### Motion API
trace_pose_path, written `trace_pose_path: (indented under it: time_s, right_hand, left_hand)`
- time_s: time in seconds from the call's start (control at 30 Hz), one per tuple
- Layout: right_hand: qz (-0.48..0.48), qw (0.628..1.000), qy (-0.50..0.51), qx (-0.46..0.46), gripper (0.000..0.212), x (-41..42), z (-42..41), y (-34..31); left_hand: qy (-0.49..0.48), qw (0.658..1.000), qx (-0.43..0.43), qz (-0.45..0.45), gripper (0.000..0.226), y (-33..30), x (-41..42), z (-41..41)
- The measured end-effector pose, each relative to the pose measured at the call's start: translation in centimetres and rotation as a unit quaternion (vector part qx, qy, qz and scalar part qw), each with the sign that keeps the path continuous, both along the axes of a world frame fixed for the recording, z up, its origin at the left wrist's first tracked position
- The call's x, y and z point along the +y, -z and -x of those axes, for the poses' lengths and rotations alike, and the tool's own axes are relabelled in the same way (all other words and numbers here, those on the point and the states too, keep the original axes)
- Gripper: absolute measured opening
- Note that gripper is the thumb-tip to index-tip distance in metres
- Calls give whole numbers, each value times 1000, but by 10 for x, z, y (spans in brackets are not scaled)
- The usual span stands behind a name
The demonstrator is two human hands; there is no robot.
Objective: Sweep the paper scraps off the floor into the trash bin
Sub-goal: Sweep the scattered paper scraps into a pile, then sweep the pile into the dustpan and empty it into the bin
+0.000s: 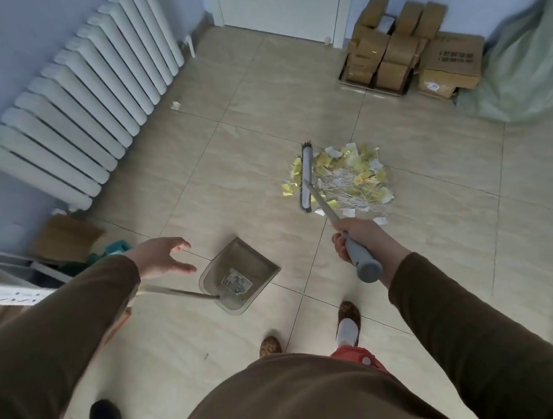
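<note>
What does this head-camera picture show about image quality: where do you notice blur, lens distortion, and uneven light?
Head view: the left hand is softly motion-blurred, while the right hand on the broom handle looks sharper; the wide lens bows the radiator and door frame; light is dim and bluish on the walls, brighter on the floor tiles near the paper scraps.

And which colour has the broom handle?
Grey, seen in the head view: the long broom handle held by the right hand.

One broom, one dustpan, one radiator, two hands.
</note>
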State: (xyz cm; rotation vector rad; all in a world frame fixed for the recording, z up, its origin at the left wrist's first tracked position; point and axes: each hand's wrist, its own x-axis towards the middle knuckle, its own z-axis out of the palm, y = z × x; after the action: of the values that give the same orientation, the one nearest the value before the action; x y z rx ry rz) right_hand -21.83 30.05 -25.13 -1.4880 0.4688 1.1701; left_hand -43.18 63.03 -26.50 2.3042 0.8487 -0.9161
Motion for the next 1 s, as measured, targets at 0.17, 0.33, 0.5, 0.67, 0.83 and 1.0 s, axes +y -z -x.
trace_pose_path:
  time_s: [0.17, 0.33, 0.5, 0.67, 0.83, 1.0]
  right_hand:
    - [6, 1000, 10, 1, 7, 16, 27, -3]
    - [11, 1000, 16, 2, 10, 28, 40, 0]
    - [7, 1000, 21, 6, 11, 39, 48, -1]
    - [6, 1000, 16, 4, 11, 44, 55, -4]
    - [6, 1000, 13, -3, 10, 40, 60, -11]
    - [9, 1000, 9, -20, 7, 28, 64, -17]
  left_hand:
    - [30, 998, 41, -28, 83, 9, 17, 48]
    - [127, 976, -8, -178, 72, -3, 33, 60]
    - [61, 985, 93, -134, 81, -13, 46, 66]
    - [-67, 995, 65, 27, 78, -10, 40, 60]
    - [-95, 994, -45, 23, 94, -7, 36, 38]
    - [-224, 962, -141, 61, 70, -12, 29, -2]
